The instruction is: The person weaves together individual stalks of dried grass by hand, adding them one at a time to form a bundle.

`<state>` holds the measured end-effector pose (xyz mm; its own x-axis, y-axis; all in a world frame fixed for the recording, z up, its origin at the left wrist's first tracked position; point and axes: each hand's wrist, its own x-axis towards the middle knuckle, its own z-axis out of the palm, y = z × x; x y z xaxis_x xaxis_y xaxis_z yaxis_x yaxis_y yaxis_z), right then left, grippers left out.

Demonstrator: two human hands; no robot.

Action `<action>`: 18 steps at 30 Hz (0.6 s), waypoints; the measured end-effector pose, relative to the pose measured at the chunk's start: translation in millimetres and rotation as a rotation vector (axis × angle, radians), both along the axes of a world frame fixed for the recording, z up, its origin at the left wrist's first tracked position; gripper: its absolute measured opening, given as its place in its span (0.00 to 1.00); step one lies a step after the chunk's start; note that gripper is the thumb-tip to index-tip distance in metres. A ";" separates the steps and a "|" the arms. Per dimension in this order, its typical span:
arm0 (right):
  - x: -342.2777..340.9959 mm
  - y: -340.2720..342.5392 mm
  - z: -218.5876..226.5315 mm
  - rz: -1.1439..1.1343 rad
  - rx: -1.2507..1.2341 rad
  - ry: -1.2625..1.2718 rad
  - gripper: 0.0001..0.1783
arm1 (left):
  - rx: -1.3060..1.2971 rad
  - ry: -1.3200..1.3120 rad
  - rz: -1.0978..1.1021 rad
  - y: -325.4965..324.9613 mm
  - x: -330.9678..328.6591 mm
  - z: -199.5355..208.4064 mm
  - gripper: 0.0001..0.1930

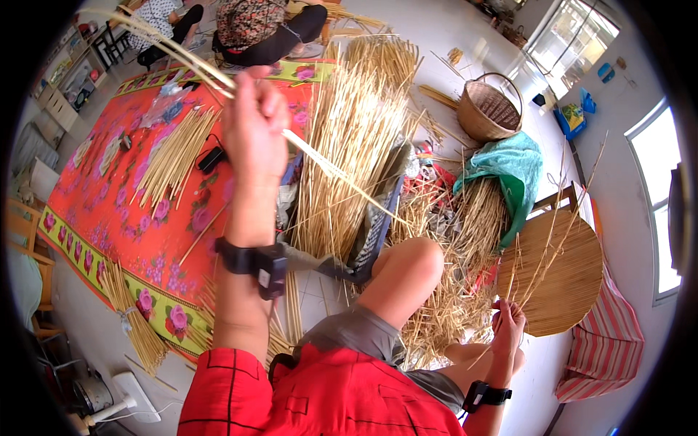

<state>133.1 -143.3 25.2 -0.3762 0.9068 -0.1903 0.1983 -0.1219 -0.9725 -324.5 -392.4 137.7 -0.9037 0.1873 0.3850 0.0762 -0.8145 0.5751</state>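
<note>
My left hand (253,123) is raised high and closed on a long pale straw strand (329,166) that runs from the upper left down past my knee. My right hand (509,325) is low at the right, fingers closed on thin straw stalks at the edge of a round woven straw disc (563,280), from which several loose stalks stick up. A big pile of straw stalks (349,138) lies in front of my knee between the two hands.
A red floral mat (109,211) with straw bundles (173,152) covers the floor at left. A woven basket (491,109) and a teal cloth (512,171) lie at the upper right. Two seated people (265,25) are at the top. A striped cloth (607,345) lies at right.
</note>
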 end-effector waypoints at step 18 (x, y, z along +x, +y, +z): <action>2.7 -0.8 -6.9 -0.101 -0.030 -0.057 0.13 | -1.617 0.021 -0.021 83.6 -2.6 -293.0 0.21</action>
<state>135.8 -144.1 18.3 -0.2711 0.9331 -0.2363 0.2383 -0.1728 -0.9557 -327.1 -308.8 -155.3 -0.8932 0.3998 -0.2058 0.0916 0.6100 0.7871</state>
